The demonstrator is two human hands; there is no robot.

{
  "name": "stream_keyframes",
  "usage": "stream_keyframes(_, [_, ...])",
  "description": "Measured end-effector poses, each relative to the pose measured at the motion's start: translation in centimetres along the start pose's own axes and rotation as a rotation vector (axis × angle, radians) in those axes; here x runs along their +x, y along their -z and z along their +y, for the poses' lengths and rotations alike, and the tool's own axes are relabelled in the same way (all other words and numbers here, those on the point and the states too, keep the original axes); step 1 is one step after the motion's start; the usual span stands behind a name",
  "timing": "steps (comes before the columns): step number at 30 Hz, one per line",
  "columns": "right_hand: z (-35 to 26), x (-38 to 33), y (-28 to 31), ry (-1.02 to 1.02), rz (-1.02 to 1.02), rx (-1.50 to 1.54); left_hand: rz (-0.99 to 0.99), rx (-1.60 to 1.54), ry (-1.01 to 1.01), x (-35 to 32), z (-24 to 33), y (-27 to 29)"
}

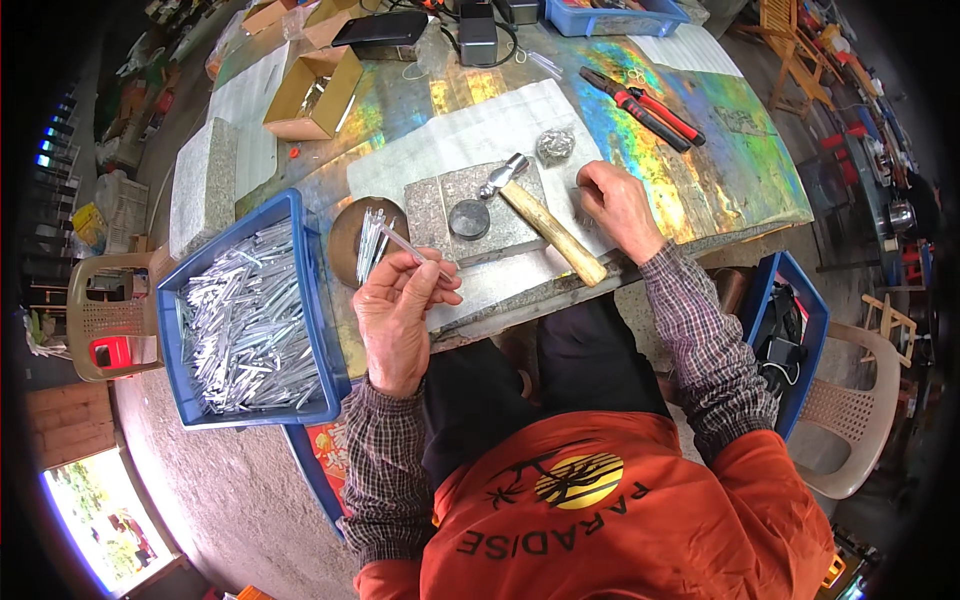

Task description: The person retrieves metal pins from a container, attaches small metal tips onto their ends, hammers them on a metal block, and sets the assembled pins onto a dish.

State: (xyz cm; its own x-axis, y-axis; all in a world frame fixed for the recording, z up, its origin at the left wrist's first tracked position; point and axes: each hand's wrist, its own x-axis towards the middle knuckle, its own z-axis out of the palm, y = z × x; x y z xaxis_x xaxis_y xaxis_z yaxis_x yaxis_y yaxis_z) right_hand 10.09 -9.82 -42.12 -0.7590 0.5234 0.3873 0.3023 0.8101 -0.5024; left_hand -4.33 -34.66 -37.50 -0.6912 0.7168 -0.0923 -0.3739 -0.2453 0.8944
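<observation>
My left hand (398, 305) pinches a thin silver metal strip (412, 246) over the table's near edge, beside a small bundle of like strips (371, 240) lying on a round brown dish (345, 232). My right hand (617, 205) rests on the white sheet (470, 135), fingers curled; whether it holds something small I cannot tell. Between the hands a wooden-handled hammer (548, 228) lies across a grey stone slab (432, 205) next to a dark round disc (469, 218). A crumpled silver lump (555, 146) sits behind.
A blue crate (300, 290) full of silver strips stands at my left. Red-handled pliers (648, 108), an open cardboard box (312, 92), a grey stone block (203, 185) and another blue tray (610, 22) lie farther back. Plastic chairs (850, 420) flank the table.
</observation>
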Motion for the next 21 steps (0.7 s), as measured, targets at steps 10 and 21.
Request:
stream_keyframes(10, [-2.1, -1.0, 1.6, -0.176, 0.022, 0.360, -0.028, -0.031, -0.023, 0.0, -0.7, -0.3])
stream_keyframes(21, [-8.5, -2.1, 3.8, -0.236, -0.044, 0.786, -0.026, -0.142, 0.047, 0.8, -1.1, -3.1])
